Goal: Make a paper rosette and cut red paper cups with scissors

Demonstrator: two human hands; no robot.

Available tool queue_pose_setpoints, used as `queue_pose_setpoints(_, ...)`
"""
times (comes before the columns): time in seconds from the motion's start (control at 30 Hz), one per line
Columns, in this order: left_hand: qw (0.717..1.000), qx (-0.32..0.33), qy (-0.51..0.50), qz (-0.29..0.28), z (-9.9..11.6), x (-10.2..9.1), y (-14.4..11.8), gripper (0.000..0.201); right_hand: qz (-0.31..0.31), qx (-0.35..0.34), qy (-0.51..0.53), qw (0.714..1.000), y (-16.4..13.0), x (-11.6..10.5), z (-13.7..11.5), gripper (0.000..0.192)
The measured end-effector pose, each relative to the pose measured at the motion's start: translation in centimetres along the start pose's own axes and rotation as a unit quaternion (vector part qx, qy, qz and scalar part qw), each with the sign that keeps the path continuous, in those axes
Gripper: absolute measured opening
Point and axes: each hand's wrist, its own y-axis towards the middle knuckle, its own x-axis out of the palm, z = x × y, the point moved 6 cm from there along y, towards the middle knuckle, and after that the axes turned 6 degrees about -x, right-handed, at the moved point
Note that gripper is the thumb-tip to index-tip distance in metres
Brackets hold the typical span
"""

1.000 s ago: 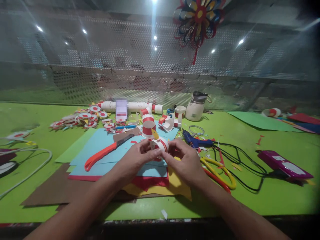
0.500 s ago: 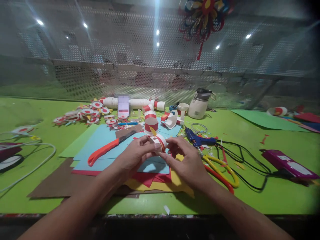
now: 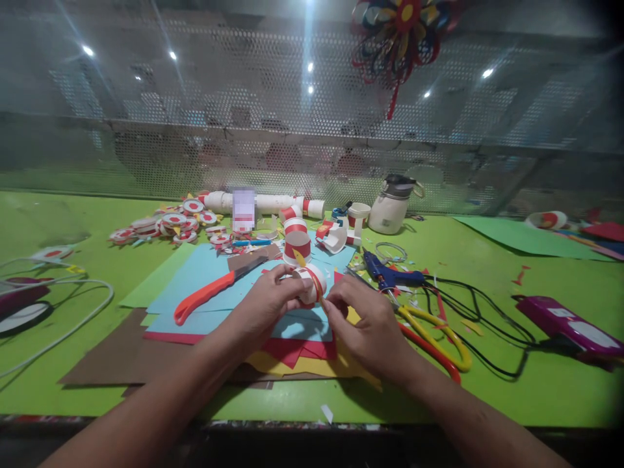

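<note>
We've got a green table (image 3: 575, 279) across most of the frame, perforated screen (image 3: 205, 143) behind it over the upper half. Brown sheet (image 3: 117, 364) lower left, partly under a stack topped by blue sheets (image 3: 205, 318); red and yellow paper edges poke out along the near side. Green sheet (image 3: 517, 237) lies right of centre, toward the right edge. Flower-shaped decoration (image 3: 406, 14) hangs top right of centre, cut by the upper edge. Our right hand (image 3: 365, 318) is right of centre in the lower half, our left hand (image 3: 266, 292) just left of centre, both above the stack. White tube (image 3: 273, 203) lies along the back, upper middle; pile of red-and-white discs (image 3: 173, 221) left of it. Scissors (image 3: 467, 359) with yellow and red handles sit beside our right hand, orange-handled cutter (image 3: 205, 298) on the blue sheets left of centre. Bottle (image 3: 390, 211) stands upright at the back, right of middle; purple device (image 3: 568, 325) far right; blue glue gun (image 3: 390, 273) just above the scissors. Small white cup (image 3: 309, 273) is near frame centre, tilted, lifted off the sheets: left thumb and fingers clamp its side. Yellow pointed piece (image 3: 298, 258) shows at its top; we can't tell if it's attached. Red strip (image 3: 319, 283) wraps the cup's right end; right thumb and index pinch its lower end, a bit blurred.
</note>
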Motion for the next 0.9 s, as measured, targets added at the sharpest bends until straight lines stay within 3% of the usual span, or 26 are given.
queue_pose_setpoints(0.27, 0.998, -0.01, 0.025, 0.049, -0.22, -0.03, 0.04, 0.021, 0.013, -0.016, -0.012, 1.0, 0.03, 0.37, 0.06, 0.02)
queue_pose_setpoints(0.7, 0.999, -0.022, 0.026, 0.021, -0.27, 0.1, -0.14, 0.034, 0.005, -0.003, -0.006, 1.0, -0.08, 0.6, 0.15, 0.017)
queue_pose_setpoints(0.9, 0.997, 0.0, 0.05, 0.053, -0.21, -0.45, 0.04, 0.04, -0.012, 0.006, 0.014, 1.0, -0.18, 0.8, 0.18, 0.015)
